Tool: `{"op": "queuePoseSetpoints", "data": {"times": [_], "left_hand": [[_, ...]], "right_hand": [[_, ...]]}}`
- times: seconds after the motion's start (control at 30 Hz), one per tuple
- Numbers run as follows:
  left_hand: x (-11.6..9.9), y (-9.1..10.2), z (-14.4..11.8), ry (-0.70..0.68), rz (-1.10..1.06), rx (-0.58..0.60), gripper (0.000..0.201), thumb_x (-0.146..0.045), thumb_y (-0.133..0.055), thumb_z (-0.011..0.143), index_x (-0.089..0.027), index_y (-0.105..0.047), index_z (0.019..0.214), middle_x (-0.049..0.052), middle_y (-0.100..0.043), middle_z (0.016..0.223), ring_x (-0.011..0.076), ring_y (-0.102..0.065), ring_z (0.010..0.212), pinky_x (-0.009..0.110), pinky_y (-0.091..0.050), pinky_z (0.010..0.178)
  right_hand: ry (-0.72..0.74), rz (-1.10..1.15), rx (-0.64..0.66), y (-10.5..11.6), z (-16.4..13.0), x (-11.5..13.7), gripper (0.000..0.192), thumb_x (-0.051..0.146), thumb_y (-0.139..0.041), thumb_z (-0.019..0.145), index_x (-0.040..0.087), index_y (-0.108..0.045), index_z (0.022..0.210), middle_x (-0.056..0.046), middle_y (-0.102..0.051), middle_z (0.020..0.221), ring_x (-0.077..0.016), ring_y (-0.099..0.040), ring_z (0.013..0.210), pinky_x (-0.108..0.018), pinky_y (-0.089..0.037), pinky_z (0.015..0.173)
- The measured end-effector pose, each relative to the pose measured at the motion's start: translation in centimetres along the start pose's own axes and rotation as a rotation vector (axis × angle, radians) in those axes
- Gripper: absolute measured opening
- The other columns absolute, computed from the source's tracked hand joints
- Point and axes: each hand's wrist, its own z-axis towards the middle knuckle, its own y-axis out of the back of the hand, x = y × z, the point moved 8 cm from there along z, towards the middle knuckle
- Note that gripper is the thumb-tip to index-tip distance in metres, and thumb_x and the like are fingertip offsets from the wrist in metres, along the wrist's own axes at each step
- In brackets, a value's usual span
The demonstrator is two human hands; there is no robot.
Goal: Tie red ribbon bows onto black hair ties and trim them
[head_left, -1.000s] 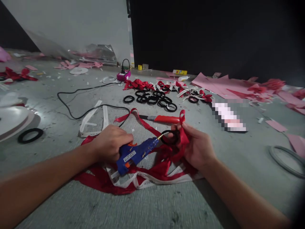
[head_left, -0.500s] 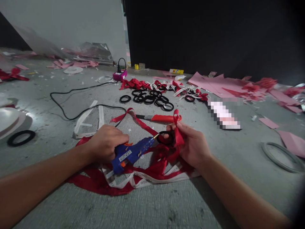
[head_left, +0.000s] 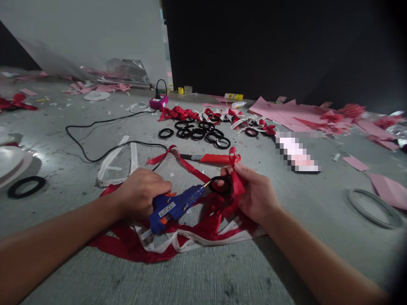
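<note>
The black ring (head_left: 212,189) is hanging just above the floor between the two hands, with the red ribbon (head_left: 237,182) standing up in a loop beside it. The right hand (head_left: 258,190) is pinching the ribbon between thumb and fingers, its fingertips reaching behind the ring and supporting it. The left hand (head_left: 140,192) is clenching the handle of a blue glue gun (head_left: 178,206), whose metal nozzle is pointing at the ring's near-left edge; whether they are touching, I cannot tell. A pale stick (head_left: 146,234) is poking out of the gun's rear, the rest of it sitting inside the body.

Beneath, a tangle of red and white ribbons (head_left: 190,243) is lying on the grey floor. Just beyond, an orange-handled cutter (head_left: 218,159) is resting flat. Farther off, loose black rings (head_left: 197,135) are lying in an overlapping pile, with a row of red and white bows (head_left: 179,113) spreading behind them. A black cable (head_left: 92,124) is looping across the left, and a plug (head_left: 157,94) is standing in a purple socket box (head_left: 159,102). A white bottle (head_left: 238,104) and a yellow tube (head_left: 233,96) are lying near the dark panel (head_left: 254,46), their contents hidden. Pink sheets (head_left: 276,112) are spreading to the right.
</note>
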Motion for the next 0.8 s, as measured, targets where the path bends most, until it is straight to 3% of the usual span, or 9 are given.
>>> {"op": "queuePoseSetpoints", "data": {"times": [0.33,0.8], "left_hand": [[-0.50,0.53,0.35,-0.005,0.018,-0.006,0.018,-0.024,-0.049,0.079,-0.020,-0.048,0.062,0.001,-0.051,0.052,0.0154,-0.049,0.050,0.030,-0.031,0.055],[-0.33,0.20,0.26,0.002,0.018,0.013,0.016,-0.026,-0.049,0.078,-0.020,-0.048,0.063,0.001,-0.051,0.053,0.0152,-0.048,0.051,0.031,-0.029,0.055]], "right_hand": [[-0.023,0.017,-0.060,0.26,-0.11,-0.06,0.012,0.025,-0.069,0.073,0.014,-0.065,0.074,-0.003,-0.065,0.079,-0.0183,-0.064,0.068,-0.030,-0.052,0.064],[-0.018,-0.021,-0.006,-0.03,-0.13,-0.44,0.016,0.027,-0.074,0.070,0.015,-0.065,0.076,-0.001,-0.063,0.079,-0.0157,-0.062,0.066,-0.028,-0.048,0.059]]}}
